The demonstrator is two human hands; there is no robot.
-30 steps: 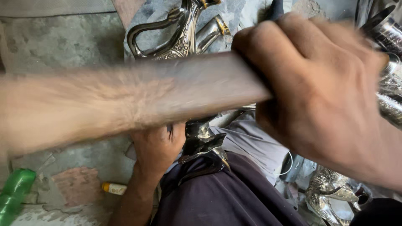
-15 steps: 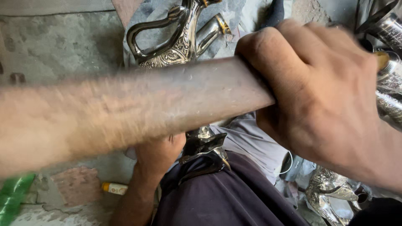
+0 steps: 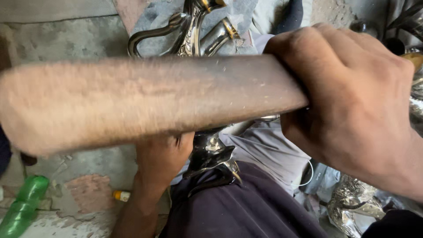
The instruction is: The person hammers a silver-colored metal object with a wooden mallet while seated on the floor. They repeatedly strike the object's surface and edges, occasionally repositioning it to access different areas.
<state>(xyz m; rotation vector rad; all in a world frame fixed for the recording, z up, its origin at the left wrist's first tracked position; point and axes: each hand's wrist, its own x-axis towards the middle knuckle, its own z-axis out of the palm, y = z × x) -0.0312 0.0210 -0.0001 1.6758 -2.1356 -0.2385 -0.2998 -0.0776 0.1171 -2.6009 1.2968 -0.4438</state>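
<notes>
One view only, from the head camera. My right hand was wrapped tight around the near end of a thick wooden stick, fingers curled over the top and closed on it. The stick's long axis ran almost level across the frame, from my right hand out to the left, its far end blurred. Directly beneath the stick, and nearer to my left hand than to my right, an ornate silver metal piece rested against my lap on the dark trousers. My left hand lay against that piece from the left side; the stick hid the fingers, so I cannot tell whether they were closed on it. A silver ewer lay beyond on grey cloth, well apart. A green bottle lay on the floor at lower left.
</notes>
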